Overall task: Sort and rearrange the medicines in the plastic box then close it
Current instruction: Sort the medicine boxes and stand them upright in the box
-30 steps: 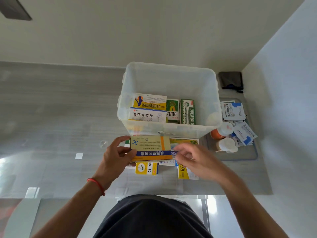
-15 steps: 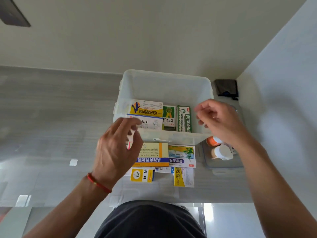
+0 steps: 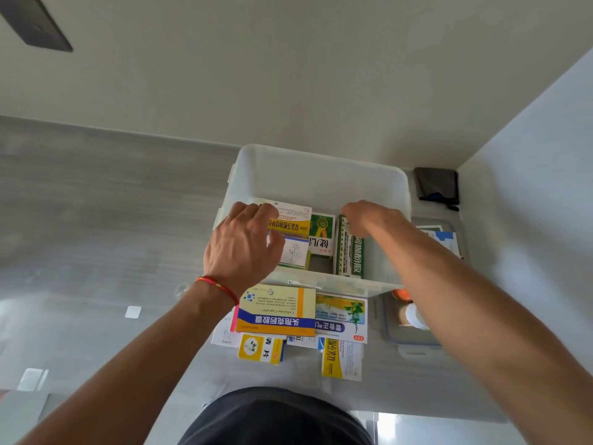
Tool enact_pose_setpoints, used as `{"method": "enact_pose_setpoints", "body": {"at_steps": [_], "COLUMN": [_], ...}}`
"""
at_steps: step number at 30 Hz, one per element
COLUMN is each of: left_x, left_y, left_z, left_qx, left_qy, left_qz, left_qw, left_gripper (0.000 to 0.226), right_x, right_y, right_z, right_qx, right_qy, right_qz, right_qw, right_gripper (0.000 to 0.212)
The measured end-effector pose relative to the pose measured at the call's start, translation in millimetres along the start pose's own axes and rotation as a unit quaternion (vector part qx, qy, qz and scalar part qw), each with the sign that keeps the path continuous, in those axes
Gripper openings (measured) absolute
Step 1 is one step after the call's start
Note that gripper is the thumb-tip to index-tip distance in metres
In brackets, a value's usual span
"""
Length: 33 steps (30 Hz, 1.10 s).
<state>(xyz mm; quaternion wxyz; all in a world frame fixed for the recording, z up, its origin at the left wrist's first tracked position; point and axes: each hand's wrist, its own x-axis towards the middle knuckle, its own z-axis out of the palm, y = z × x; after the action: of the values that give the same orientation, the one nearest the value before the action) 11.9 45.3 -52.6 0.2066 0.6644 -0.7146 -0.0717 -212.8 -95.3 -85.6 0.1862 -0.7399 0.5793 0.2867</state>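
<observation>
The clear plastic box (image 3: 321,157) stands open in front of me at the far side of the table. Both hands reach into it. My left hand (image 3: 244,242) curls around the left end of a yellow medicine box (image 3: 290,224), which lies on a white box (image 3: 293,253). My right hand (image 3: 369,218) pinches the far end of a tall green box (image 3: 351,252) standing on its edge. A green-and-white box (image 3: 322,236) sits between them. Just outside the near wall lies a pile of medicine boxes, topped by a yellow-and-blue one (image 3: 279,309).
The box lid (image 3: 414,343) lies upside down to the right, holding small bottles (image 3: 409,314) and white-and-blue sachets (image 3: 446,239), partly hidden by my right arm. A black pouch (image 3: 436,186) sits in the far right corner by the wall.
Both hands left the yellow-and-blue box on the pile and moved forward into the plastic box. The left now grips the yellow box and the right the tall green one.
</observation>
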Motion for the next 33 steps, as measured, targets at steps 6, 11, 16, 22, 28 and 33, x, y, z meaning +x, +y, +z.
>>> {"method": "enact_pose_setpoints", "body": {"at_steps": [6, 11, 16, 22, 28, 33], "left_x": [1, 1, 1, 2, 3, 10], "left_y": [3, 4, 4, 2, 0, 8], "left_z": [-1, 0, 0, 2, -1, -10], "left_qx": [0.009, 0.014, 0.016, 0.012, 0.002, -0.174], "left_qy": [0.005, 0.002, -0.001, 0.001, -0.03, -0.11], "left_qz": [-0.012, -0.017, -0.023, -0.014, -0.003, -0.019], "left_qw": [1.0, 1.0, 1.0, 1.0, 1.0, 0.979], "left_gripper": [0.019, 0.017, 0.018, 0.016, 0.021, 0.035], "right_x": [16, 11, -9, -52, -83, -125], "right_y": [-5, -8, -8, 2, 8, 16], "right_z": [13, 12, 7, 5, 3, -33], "right_qx": [0.01, 0.036, 0.071, 0.115, 0.224, 0.272], "right_qy": [-0.016, -0.029, 0.032, 0.158, 0.185, 0.28], "right_qz": [-0.002, 0.013, 0.009, -0.1, -0.134, -0.205], "right_qw": [1.0, 0.999, 0.997, 0.976, 0.947, 0.897], "right_gripper": [0.024, 0.054, 0.061, 0.05, 0.045, 0.042]}}
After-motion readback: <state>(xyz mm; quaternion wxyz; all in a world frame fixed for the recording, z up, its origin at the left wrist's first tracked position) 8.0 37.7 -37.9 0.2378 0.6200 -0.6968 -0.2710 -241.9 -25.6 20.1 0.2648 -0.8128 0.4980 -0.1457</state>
